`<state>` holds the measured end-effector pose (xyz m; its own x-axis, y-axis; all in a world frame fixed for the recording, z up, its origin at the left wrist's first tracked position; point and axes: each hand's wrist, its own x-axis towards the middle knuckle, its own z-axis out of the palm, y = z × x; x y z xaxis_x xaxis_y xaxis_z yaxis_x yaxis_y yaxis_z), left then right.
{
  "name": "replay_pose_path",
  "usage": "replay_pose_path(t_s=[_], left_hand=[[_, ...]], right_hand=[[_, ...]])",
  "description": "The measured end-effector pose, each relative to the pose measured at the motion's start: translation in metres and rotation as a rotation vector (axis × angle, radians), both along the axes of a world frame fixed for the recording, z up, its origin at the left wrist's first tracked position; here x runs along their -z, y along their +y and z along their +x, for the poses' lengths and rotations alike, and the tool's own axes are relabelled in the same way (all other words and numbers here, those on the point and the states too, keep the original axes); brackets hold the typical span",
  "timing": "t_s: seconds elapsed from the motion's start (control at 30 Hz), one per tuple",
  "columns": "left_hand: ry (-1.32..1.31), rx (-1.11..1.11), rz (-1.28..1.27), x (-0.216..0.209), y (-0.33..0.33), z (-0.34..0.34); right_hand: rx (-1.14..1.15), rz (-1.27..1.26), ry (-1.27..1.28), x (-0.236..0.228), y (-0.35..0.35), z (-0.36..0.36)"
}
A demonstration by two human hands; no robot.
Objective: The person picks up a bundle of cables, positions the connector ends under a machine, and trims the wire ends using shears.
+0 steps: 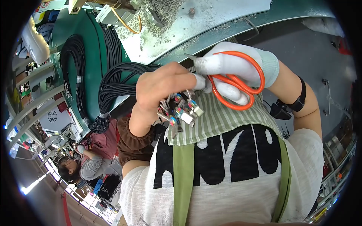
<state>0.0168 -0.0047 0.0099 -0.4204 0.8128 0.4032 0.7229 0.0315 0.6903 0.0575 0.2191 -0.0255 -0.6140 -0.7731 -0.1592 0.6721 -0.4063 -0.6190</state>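
My left hand (164,84), bare, grips a bundle of black cables (117,81) whose ends carry several small metal connectors (181,111) with coloured wires, hanging below my fingers. My right hand (230,69) wears a white glove and holds orange-handled scissors (235,81), with the blades (192,57) pointing left over my left hand's knuckles. Both hands are close together in front of my chest, above a green striped apron (222,116).
A green workbench (94,41) with a white top (177,26) strewn with wire offcuts lies ahead. More black cable bundles (73,71) hang over its left edge. Another person (83,165) sits at lower left. A black wristband (298,100) is on my right forearm.
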Motion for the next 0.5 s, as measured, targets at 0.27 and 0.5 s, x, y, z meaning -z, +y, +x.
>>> replay_pose_path(t_s=[0.27,0.5], left_hand=[[-0.857,-0.327,0.359,0.016,-0.007,0.029],[-0.925,-0.774,0.205,-0.001,0.001,0.014]], right_hand=[[0.622,0.748,1.024,0.003,-0.038,-0.004],[1.030,1.230,1.418,0.000,-0.038,-0.007]])
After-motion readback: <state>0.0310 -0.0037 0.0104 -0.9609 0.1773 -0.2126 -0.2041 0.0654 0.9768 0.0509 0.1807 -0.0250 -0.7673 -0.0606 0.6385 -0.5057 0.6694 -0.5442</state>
